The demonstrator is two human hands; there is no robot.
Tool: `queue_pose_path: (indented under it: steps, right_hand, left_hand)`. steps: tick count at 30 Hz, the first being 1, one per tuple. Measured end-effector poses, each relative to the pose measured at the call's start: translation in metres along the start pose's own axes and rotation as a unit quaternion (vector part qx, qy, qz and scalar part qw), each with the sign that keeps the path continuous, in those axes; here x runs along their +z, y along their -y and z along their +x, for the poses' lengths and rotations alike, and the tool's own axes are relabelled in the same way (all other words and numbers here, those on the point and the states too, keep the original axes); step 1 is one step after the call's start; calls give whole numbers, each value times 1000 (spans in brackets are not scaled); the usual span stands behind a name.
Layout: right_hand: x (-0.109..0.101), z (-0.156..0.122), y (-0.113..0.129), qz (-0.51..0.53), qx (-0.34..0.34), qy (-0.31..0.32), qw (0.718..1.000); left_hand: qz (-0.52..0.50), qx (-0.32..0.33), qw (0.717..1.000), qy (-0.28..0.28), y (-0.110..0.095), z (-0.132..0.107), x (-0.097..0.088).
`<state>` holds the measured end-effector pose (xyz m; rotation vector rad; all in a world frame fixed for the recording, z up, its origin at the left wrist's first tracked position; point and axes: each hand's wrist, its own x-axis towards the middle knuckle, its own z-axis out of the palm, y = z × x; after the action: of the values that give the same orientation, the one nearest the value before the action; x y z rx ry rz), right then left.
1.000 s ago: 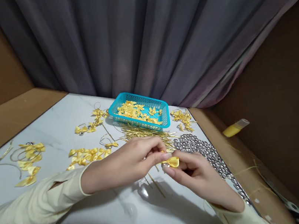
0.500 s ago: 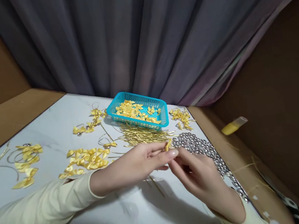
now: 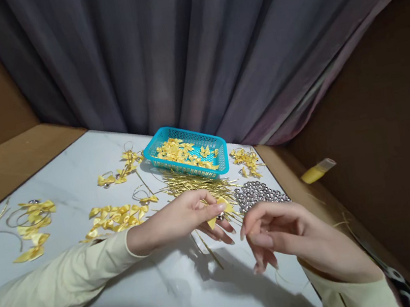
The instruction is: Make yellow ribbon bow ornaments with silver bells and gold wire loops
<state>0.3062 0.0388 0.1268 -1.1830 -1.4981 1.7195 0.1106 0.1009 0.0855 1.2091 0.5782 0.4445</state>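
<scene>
- Our left fingers (image 3: 201,201) pinch a bow (image 3: 217,205); our right fingers (image 3: 271,211) curl open, empty.
- Left of the basket (image 3: 192,172), we judge several bows (image 3: 116,216) done; many wait inside it.

Right hand (image 3: 298,234) has let go; left hand (image 3: 184,218) alone holds the bow (image 3: 216,210).

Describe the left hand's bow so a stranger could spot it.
On the white table, in front of the turquoise basket, the left hand pinches one yellow ribbon bow. Unlike the bows lying loose nearby, it is held off the surface.
</scene>
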Motion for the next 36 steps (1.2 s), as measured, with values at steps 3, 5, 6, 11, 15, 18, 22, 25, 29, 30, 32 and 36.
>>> queue_pose_path:
  steps: [3,5,6,11,15,18,22,25,29,30,32,36]
  right_hand:
    - [-4,0,-1,66,37,66,995]
    - [-2,3,-7,70,53,104,991]
    - [1,6,-13,74,62,120,988]
    - [24,23,-57,133,113,177,969]
    - [34,31,-80,67,159,158,972]
    - [27,35,-80,-83,156,114,978]
    - [9,50,-75,-395,5,-75,916]
    - [0,70,-79,-444,-36,-164,880]
    - [-1,100,-92,-449,-74,-167,875]
    - [-1,106,-95,-444,-80,-163,877]
    - [-2,114,-98,-430,-86,-156,885]
    - [-11,118,-91,-390,-90,-157,903]
  left_hand:
    - [58,6,998,-20,-1,0,-8]
    - [103,8,993,-51,2,-2,-16]
    - [124,6,990,-66,4,-3,-21]
    - [197,-32,977,-79,33,-16,-47]
    - [205,-61,973,-84,58,-28,-58]
    - [211,-60,971,-94,68,-31,-62]
    - [227,-45,967,-109,72,-30,-64]
    - [247,-22,962,-109,71,-31,-62]
    - [297,1,953,-57,70,-36,-54]
    - [331,17,942,-42,71,-37,-53]
    - [414,68,908,-14,73,-38,-50]
    - [539,140,830,-9,78,-35,-51]
